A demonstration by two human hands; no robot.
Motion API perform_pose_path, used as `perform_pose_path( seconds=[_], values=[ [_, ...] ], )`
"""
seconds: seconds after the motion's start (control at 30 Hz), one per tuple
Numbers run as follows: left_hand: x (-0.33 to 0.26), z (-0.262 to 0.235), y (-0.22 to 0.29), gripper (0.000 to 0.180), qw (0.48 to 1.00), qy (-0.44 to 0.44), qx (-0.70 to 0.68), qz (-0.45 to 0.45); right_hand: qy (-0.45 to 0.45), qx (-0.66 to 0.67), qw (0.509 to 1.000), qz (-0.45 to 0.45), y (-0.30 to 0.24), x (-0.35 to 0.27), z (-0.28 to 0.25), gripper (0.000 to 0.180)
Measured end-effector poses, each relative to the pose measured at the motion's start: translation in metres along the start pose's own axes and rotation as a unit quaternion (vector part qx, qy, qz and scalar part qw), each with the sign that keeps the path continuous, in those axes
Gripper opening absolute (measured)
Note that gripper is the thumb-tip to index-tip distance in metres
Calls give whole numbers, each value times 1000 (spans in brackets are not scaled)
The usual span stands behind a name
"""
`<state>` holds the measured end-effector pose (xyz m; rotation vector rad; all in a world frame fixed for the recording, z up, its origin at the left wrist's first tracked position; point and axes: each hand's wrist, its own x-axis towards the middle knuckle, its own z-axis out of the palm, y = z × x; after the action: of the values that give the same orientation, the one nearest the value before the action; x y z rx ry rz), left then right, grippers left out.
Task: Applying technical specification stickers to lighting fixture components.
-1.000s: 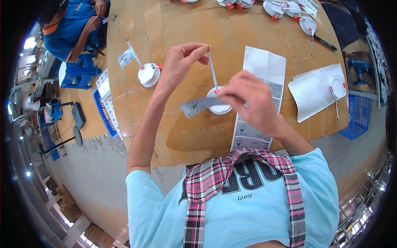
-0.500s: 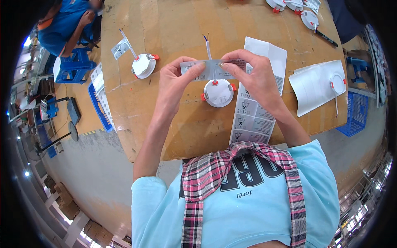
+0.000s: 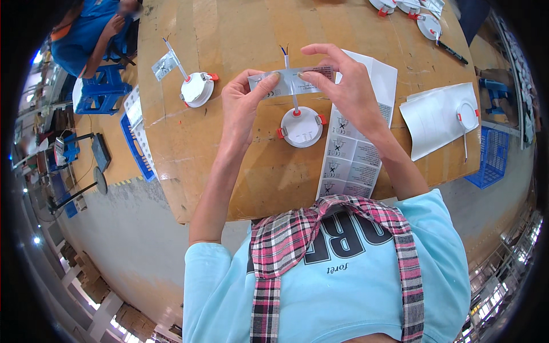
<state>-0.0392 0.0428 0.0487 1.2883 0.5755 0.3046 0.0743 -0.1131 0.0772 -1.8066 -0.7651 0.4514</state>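
Observation:
A silver printed label (image 3: 293,83) is stretched across the white cable (image 3: 287,59) of a round white downlight (image 3: 303,129). The downlight lies back-up on the table, with red-tipped spring clips at its sides and bare wire ends at the cable's far end. My left hand (image 3: 242,107) pinches the label's left end, thumb on top. On its right part rests the thumb of my right hand (image 3: 350,87), the index finger lifted clear above; fingers behind the label are hidden. Beside my right forearm lies a sheet of the same labels (image 3: 350,157).
Left of my hands sits another downlight (image 3: 197,90) with a label (image 3: 164,66) around its cable. A white sheet (image 3: 420,123) with another light (image 3: 467,116) on it lies right. More lights and a black marker (image 3: 452,52) are far right. A person in blue (image 3: 86,37) sits far left.
Both hands and the label have moved slightly away from me along the cable. My right index finger has lifted off the label. The downlight has stayed nearly in place.

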Motion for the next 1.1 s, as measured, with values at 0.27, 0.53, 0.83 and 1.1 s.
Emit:
perform_pose_path(
  seconds=[0.27,0.53,0.83,1.1],
  values=[
    [4,2,-7,18,1000,10,-11,-10,8,-9,1000,6,9,0,4,32],
    [5,2,-9,15,1000,13,-23,-13,18,-7,1000,-3,14,1,7,33],
    [7,-2,-12,14,999,1,-37,-19,31,-5,999,-10,16,2,10,33],
    [8,-3,-11,13,998,-33,-48,-30,41,-13,999,-17,17,1,11,33]
  ],
)
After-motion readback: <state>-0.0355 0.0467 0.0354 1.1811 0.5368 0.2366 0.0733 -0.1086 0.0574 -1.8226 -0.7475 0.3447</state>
